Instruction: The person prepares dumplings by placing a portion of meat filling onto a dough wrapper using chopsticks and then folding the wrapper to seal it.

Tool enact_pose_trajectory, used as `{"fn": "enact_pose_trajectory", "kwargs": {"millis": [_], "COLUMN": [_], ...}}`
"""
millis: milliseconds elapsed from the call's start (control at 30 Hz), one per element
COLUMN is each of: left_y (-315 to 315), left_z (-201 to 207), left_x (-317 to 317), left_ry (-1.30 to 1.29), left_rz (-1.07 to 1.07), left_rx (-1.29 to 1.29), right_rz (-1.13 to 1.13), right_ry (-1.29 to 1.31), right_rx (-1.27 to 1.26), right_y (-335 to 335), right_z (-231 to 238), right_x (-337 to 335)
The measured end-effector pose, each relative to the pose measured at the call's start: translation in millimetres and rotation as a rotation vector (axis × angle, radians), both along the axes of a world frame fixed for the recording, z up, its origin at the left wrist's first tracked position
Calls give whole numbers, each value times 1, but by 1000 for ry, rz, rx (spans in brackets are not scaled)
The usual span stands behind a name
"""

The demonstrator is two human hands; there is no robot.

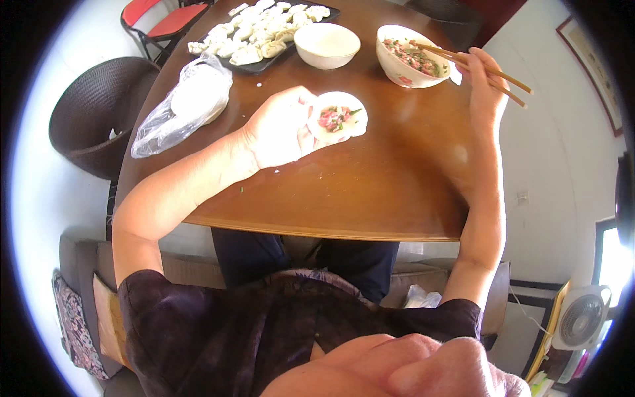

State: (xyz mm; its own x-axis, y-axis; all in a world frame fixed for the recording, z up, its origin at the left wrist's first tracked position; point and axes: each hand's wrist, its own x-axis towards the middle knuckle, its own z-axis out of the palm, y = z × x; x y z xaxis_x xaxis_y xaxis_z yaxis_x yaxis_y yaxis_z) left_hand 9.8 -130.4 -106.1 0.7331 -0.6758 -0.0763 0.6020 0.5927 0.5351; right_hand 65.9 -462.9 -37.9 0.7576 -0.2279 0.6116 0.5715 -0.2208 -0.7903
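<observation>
Centre of frame, the left hand (279, 129) curled around a round white dough wrapper (358, 122), face-up, presumably to steady its pink-and-green filling (335, 119), while upper right the right hand (483, 86) clamped brown wooden chopsticks (519, 86) above a white ceramic bowl (423, 83).

white wall (555, 178); red chair (177, 21), dark wicker chair (83, 99) left; white fan (581, 319), framed picture (590, 76) right.

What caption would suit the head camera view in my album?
Left hand holding an open filled wrapper, right hand holding chopsticks over a bowl of filling.
</observation>
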Motion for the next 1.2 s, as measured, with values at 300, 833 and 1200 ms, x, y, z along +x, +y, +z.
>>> {"fn": "enact_pose_trajectory", "kwargs": {"millis": [300, 833, 1200], "left_y": [6, 1, 3], "left_z": [4, 8, 4], "left_x": [12, 10, 12], "left_ry": [-41, -114, -114], "left_rz": [-108, -81, -14], "left_rx": [-83, -107, -53], "right_rz": [344, 401, 265], "right_ry": [46, 89, -11], "right_rx": [117, -192, -184], "right_y": [27, 53, 43], "right_z": [21, 23, 31], "right_x": [-44, -65, -59]}}
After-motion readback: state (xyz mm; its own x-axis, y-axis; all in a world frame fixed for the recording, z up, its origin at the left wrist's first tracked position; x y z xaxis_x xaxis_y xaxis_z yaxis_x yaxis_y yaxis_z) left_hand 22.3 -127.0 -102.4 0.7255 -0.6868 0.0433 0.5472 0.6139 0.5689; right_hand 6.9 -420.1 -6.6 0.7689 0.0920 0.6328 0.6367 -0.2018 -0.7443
